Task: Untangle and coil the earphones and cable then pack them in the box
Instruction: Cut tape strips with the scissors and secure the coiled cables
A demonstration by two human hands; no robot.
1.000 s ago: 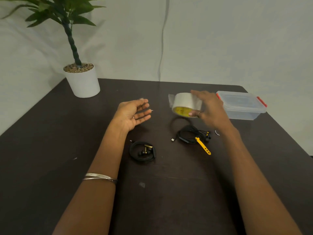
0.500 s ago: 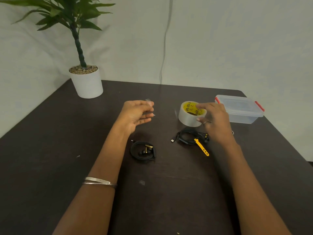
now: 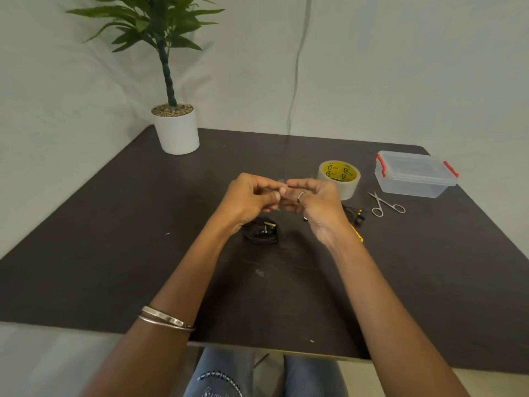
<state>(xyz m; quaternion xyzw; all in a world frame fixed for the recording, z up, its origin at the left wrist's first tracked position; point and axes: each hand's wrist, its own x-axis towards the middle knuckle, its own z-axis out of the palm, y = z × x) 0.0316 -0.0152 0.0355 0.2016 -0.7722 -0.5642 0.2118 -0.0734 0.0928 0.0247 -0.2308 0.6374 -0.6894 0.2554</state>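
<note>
Left hand (image 3: 252, 199) and right hand (image 3: 312, 200) pinch together, contents unclear, maybe tape. Earphones (image 3: 262, 233) coiled beneath; cable (image 3: 355, 216) coiled toward the box (image 3: 415, 176), lid shut; packing remains.

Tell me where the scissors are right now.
In the head view, the scissors lie flat on the dark table at the far right, just in front of the lidded plastic box and right of the tape roll.

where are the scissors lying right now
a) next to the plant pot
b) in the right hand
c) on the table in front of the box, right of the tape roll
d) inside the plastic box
c: the scissors lie flat on the table, just in front of the closed plastic box and right of the tape roll.
</note>
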